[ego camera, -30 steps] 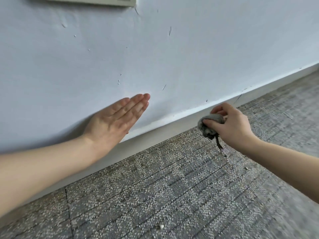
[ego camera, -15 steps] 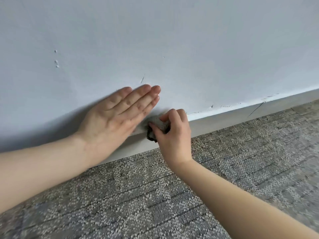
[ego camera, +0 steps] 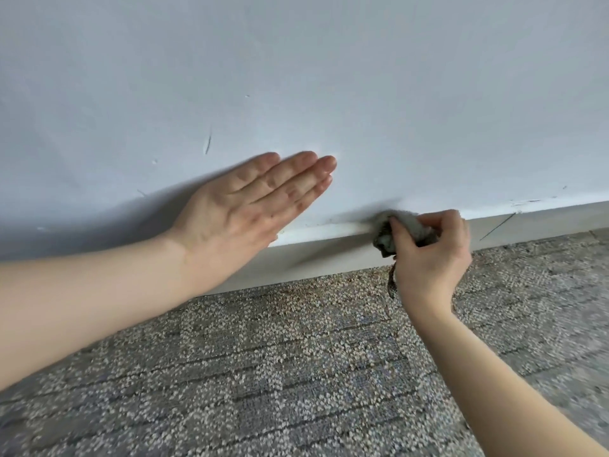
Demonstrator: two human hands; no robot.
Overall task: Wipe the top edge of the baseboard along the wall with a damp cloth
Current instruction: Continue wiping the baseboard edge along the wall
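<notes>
A white baseboard point(ego camera: 316, 249) runs along the foot of the wall, rising slightly toward the right. My right hand point(ego camera: 431, 255) is closed around a bunched grey cloth point(ego camera: 408, 224), which is pressed on the baseboard's top edge at centre right. A dark thread hangs from the cloth toward the carpet. My left hand point(ego camera: 244, 212) lies flat against the wall, fingers together and straight, just above the baseboard and left of the cloth. It holds nothing.
The pale grey-blue wall point(ego camera: 329, 77) fills the upper half and carries a few small scratches and chips. Grey patterned carpet point(ego camera: 280, 357) covers the floor up to the baseboard. A thin dark scratch crosses the baseboard at the right point(ego camera: 497, 225).
My right hand has slid the cloth along the baseboard's top edge to the right, away from my left hand. The left hand stays flat on the wall. The view shifted with my head.
</notes>
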